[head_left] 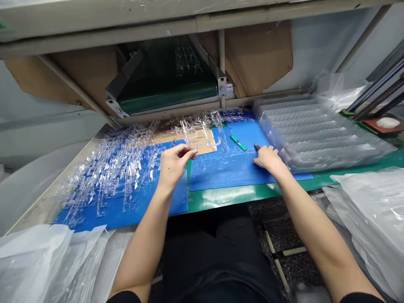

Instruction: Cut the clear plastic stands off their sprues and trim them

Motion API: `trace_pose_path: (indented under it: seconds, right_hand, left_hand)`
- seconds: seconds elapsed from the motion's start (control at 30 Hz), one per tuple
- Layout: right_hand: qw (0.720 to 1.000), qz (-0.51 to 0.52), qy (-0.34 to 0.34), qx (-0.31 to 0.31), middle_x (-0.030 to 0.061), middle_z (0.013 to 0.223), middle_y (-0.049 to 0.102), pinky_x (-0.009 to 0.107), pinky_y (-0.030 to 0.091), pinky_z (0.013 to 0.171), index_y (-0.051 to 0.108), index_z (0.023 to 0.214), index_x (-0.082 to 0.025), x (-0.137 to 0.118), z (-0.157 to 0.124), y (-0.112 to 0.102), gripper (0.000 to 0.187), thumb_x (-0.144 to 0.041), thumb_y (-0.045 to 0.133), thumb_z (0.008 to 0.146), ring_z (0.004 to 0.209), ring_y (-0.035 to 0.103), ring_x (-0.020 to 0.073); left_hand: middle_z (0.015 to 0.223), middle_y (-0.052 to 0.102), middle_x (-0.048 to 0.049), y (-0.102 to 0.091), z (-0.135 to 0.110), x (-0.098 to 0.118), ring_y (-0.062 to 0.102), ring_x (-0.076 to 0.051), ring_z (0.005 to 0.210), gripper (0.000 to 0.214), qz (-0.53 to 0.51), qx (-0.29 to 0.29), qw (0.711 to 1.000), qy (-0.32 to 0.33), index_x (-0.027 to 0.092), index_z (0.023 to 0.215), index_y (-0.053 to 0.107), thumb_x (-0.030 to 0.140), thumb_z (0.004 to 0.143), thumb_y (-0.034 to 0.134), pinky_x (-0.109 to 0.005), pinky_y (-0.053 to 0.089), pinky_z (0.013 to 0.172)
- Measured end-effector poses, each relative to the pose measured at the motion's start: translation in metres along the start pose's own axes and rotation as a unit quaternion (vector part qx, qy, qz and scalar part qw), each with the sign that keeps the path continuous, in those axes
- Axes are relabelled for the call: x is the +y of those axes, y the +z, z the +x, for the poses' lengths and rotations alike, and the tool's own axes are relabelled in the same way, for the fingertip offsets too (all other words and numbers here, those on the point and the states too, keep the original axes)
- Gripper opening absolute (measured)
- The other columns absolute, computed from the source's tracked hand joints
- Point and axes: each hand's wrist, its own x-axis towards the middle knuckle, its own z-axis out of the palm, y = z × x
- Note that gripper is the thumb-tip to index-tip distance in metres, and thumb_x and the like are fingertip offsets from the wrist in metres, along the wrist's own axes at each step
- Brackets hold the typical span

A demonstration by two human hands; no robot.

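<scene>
Fingers (188,155) pinching one clear part (196,148), two mats (148,204)

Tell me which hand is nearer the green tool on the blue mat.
Right. The right hand rests just right of the green tool, apart from it; the left hand pinches a clear plastic piece farther off to its left.

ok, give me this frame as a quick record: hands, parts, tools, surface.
left hand: pinching a clear plastic part
right hand: resting on the blue mat, against the clear tray stack; grip unclear
loose parts: pile of clear parts, left of the left hand
tool: green cutter lying on the mat, untouched
behind: conveyor belt, dark green
</scene>
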Motion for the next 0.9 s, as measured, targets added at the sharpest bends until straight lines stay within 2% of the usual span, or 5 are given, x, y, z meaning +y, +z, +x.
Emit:
trace_pose_path:
  seconds: [0.1, 0.2, 0.3, 0.4, 0.9]
  right_hand:
    - [0.997, 0.047, -0.055, 0.033, 0.027, 0.135, 0.068, 0.05, 0.05, 0.109, 0.067, 0.132, -0.005, 0.015, -0.039, -0.009, 0.036, -0.015, 0.058, 0.098, 0.128, 0.066, 0.0385]
    - [0.985, 0.117, -0.123, 0.019, 0.0155, 0.113, 0.074, 0.039, 0.054, 0.093, 0.063, 0.131, -0.014, 0.027, -0.11, -0.008, 0.034, -0.026, 0.045, 0.105, 0.105, 0.072, 0.0297]
    - [0.911, 0.303, -0.24, -0.143, 0.0059, 0.097, 0.071, 0.036, 0.052, 0.091, 0.061, 0.108, -0.022, 0.028, -0.187, 0.005, 0.032, -0.046, 0.042, 0.113, 0.093, 0.068, 0.0237]
    - [0.871, 0.315, -0.241, -0.289, 0.0024, 0.095, 0.066, 0.035, 0.047, 0.084, 0.058, 0.103, -0.024, 0.018, -0.232, 0.024, 0.034, -0.054, 0.046, 0.114, 0.089, 0.061, 0.0217]
    - [0.841, 0.323, -0.189, -0.391, 0.0025, 0.103, 0.064, 0.037, 0.041, 0.077, 0.054, 0.107, -0.028, 0.006, -0.223, 0.05, 0.034, -0.06, 0.048, 0.113, 0.091, 0.057, 0.0241]
  left_hand:
    - [0.07, 0.075, -0.0031, -0.001, -0.034, -0.01, 0.069, -0.016, 0.062, 0.022, -0.155, -0.012, 0.979, -0.128, 0.017, 0.076, 0.078, 0.036, 0.082, 0.087, -0.029, 0.056, 0.066]
    - [0.068, 0.075, -0.0049, 0.002, -0.057, -0.022, 0.069, -0.016, 0.06, 0.031, -0.235, -0.026, 0.95, -0.203, 0.016, 0.076, 0.078, 0.043, 0.077, 0.093, -0.028, 0.056, 0.064]
    - [0.069, 0.076, -0.0062, 0.004, -0.067, -0.026, 0.07, -0.016, 0.06, 0.036, -0.251, -0.044, 0.938, -0.235, 0.015, 0.078, 0.079, 0.048, 0.076, 0.095, -0.027, 0.055, 0.063]
    - [0.069, 0.077, -0.0063, 0.004, -0.071, -0.02, 0.069, -0.015, 0.059, 0.037, -0.245, -0.072, 0.938, -0.233, 0.015, 0.077, 0.079, 0.048, 0.076, 0.096, -0.026, 0.053, 0.062]
    - [0.072, 0.076, -0.0053, 0.016, -0.094, 0.003, 0.072, -0.016, 0.064, 0.033, -0.267, -0.175, 0.923, -0.213, 0.016, 0.079, 0.079, 0.045, 0.083, 0.094, -0.027, 0.061, 0.068]
